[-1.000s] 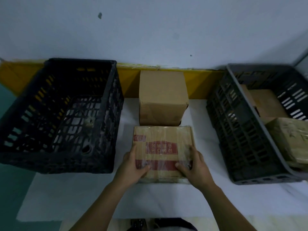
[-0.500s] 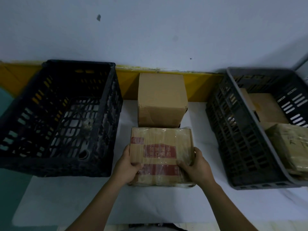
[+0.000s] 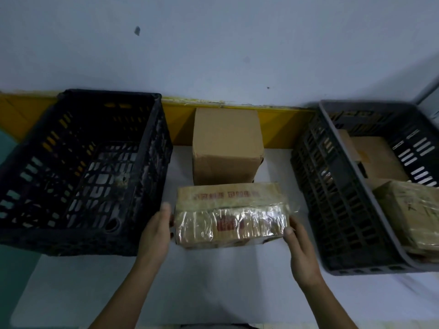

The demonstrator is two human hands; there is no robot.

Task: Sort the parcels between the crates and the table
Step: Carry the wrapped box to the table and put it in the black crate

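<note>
Head cam: left hand [image 3: 155, 230] & right hand [image 3: 299, 248] grip taped parcel [image 3: 231, 216] by its ends, tilted.

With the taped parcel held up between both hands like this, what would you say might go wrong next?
1. The left hand and right hand hold the taped parcel only at its ends; the glossy, loose tape could let it slip.
2. The plain brown box stands just behind it, so moving the parcel forward may knock it.
3. The black crate and grey crate flank it closely; a sideways swing may clip a rim.
</note>
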